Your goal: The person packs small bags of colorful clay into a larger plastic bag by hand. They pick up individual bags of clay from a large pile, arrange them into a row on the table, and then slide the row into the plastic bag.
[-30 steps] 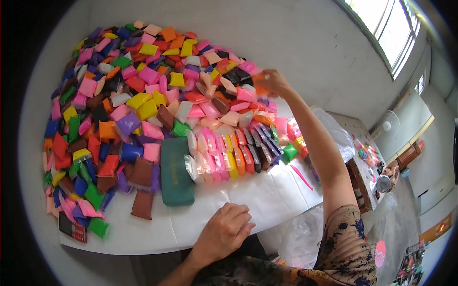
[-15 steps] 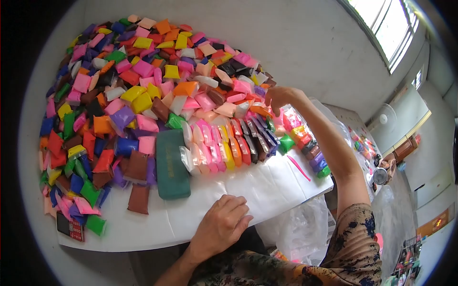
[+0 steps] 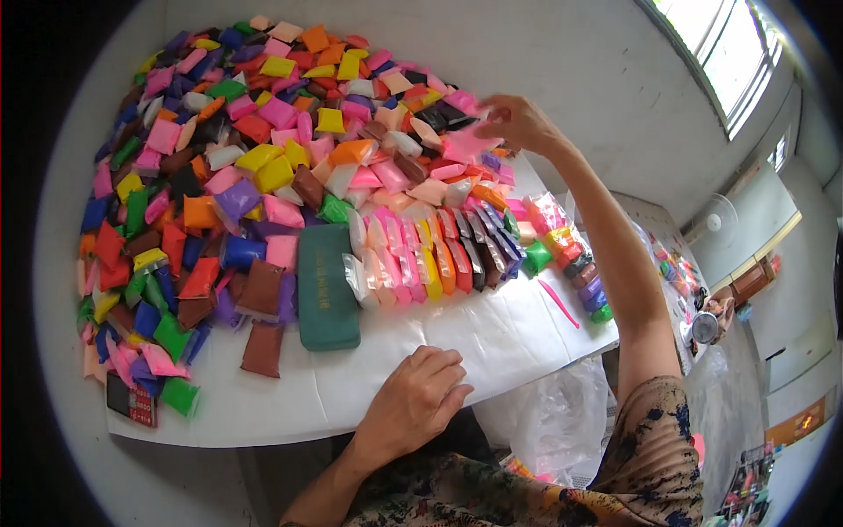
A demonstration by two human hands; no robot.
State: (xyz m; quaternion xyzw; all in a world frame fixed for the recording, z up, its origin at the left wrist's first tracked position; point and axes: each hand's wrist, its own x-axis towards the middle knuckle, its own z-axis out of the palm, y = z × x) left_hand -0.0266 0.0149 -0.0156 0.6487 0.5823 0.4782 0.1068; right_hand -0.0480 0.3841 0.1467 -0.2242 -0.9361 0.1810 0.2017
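Note:
My right hand [image 3: 520, 125] is stretched over the right end of the heap of coloured packets [image 3: 255, 158]. Its bent fingers and thumb are at a blurred pink packet [image 3: 470, 146] and appear closed on it. Near the table's front edge, my left hand [image 3: 416, 395] is curled closed with nothing visible in it. Between the hands stand rows of upright packets [image 3: 426, 259], ordered by colour from pale and pink through yellow, orange and black to blue. A green case [image 3: 328, 288] stands against their left end.
A second packet stack [image 3: 580, 268] is on the right, beside a loose green packet [image 3: 536, 257] and a pink tool [image 3: 558, 304]. A calculator [image 3: 132, 401] lies at the front left. Clear plastic bags [image 3: 562, 413] hang below the white table [image 3: 395, 378]; a fan [image 3: 716, 222] is farther back.
My right hand has moved up and slightly left, from above the right end of the rows to the blurred pink packet. The view has shifted slightly; my left hand keeps its curled pose.

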